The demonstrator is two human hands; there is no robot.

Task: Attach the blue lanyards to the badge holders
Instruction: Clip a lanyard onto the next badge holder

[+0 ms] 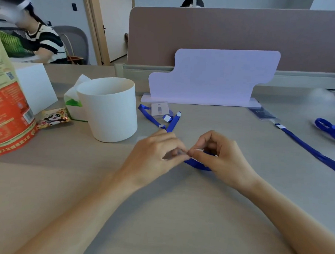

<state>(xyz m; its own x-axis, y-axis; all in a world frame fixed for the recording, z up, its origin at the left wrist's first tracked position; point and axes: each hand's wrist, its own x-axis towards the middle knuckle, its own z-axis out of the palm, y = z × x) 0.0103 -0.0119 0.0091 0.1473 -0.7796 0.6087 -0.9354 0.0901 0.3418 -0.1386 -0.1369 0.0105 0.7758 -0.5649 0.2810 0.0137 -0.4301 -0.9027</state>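
My left hand (158,151) and my right hand (217,157) meet fingertip to fingertip at the middle of the table. Between them they pinch the end of a blue lanyard (196,163), whose loop curves under my right palm. What sits at the fingertips is too small and blurred to name. Behind my hands lies another blue lanyard (172,122) with a clear badge holder (159,109) resting on it. On the right, a dark badge holder (262,112) lies joined to a long blue lanyard (308,146). A further coiled blue lanyard (328,128) lies at the far right.
A white cup (110,109) stands left of my hands, with a tissue box (75,101), a snack packet (53,118) and a tall printed bag (6,104) further left. A pale purple board (213,77) stands upright behind. A person sits at the far left.
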